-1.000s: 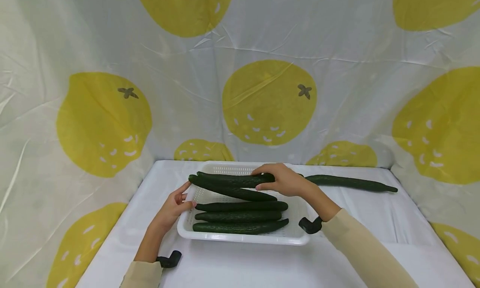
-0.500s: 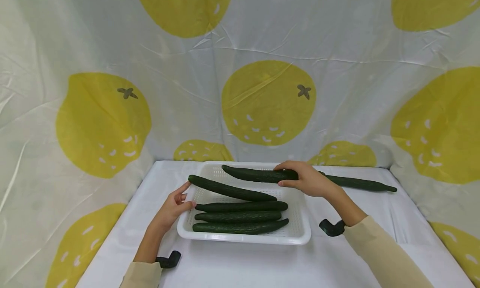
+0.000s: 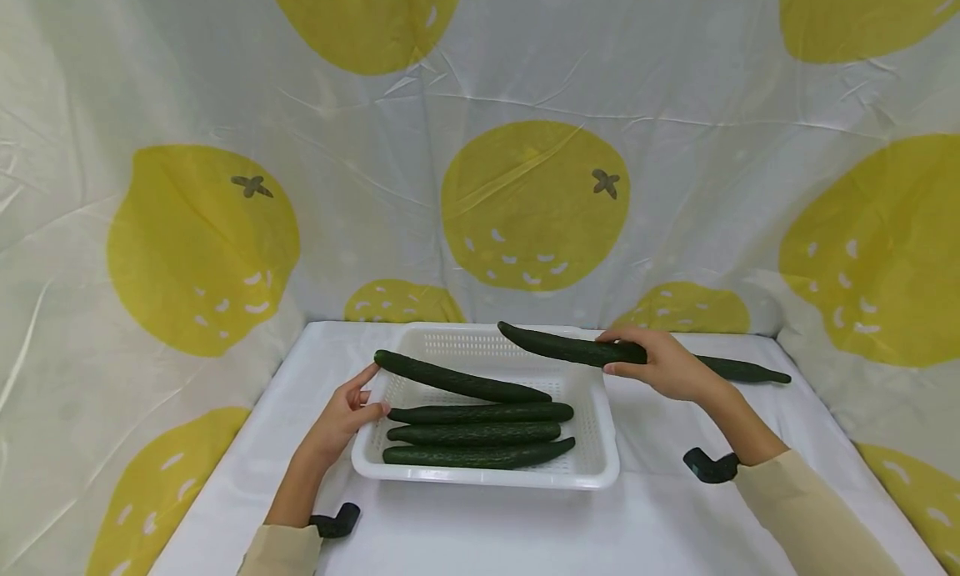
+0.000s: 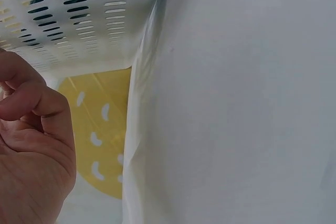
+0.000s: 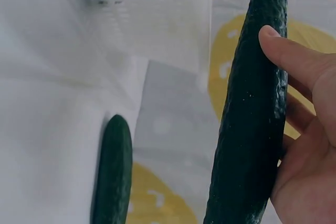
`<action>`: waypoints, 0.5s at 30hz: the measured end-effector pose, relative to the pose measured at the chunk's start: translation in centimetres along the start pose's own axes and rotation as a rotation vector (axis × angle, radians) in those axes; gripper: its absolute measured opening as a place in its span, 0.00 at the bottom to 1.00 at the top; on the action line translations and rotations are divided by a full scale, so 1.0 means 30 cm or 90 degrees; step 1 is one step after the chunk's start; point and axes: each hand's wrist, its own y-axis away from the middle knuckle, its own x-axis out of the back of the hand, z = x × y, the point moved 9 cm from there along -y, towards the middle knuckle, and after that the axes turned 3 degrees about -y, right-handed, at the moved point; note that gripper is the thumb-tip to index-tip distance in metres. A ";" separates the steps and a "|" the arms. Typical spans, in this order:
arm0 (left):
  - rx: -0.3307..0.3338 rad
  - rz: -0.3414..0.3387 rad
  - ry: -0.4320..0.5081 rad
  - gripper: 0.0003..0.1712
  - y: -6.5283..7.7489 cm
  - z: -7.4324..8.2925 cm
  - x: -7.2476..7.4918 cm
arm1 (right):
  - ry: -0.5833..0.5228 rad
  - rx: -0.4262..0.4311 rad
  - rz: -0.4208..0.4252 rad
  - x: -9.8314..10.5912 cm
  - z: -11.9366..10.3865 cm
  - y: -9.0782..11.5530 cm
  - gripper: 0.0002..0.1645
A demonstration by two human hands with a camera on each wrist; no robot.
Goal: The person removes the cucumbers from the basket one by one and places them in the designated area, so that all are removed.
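A dark green cucumber (image 3: 555, 344) is in my right hand (image 3: 671, 366), thumb on one side and fingers on the other. It is raised over the far right corner of a white plastic basket (image 3: 600, 476). The right wrist view shows the held cucumber (image 5: 247, 108) close up, clear of the basket wall. My left hand (image 3: 337, 422) holds the basket's left rim, thumb over the edge. Its index fingertip is at the end of a slanted cucumber (image 3: 465, 380) that leans on that rim. Several more cucumbers (image 3: 480, 455) lie side by side in the basket.
Another cucumber (image 3: 742, 370) lies on the white-covered table (image 3: 465, 534) right of the basket, partly hidden behind my right hand. A lemon-print cloth (image 3: 540, 84) hangs behind and on both sides of the table.
My right hand has lifted one cucumber off the slanted one and carried it right, towards the cucumber on the table. The left hand and the basket have stayed in place.
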 end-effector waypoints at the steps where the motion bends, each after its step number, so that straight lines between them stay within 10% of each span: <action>1: -0.002 -0.003 0.003 0.52 0.000 0.000 -0.002 | 0.005 -0.002 0.004 0.009 0.010 0.008 0.27; 15: -0.006 -0.006 0.009 0.52 -0.001 -0.004 -0.003 | 0.078 -0.075 0.072 0.129 0.196 0.165 0.28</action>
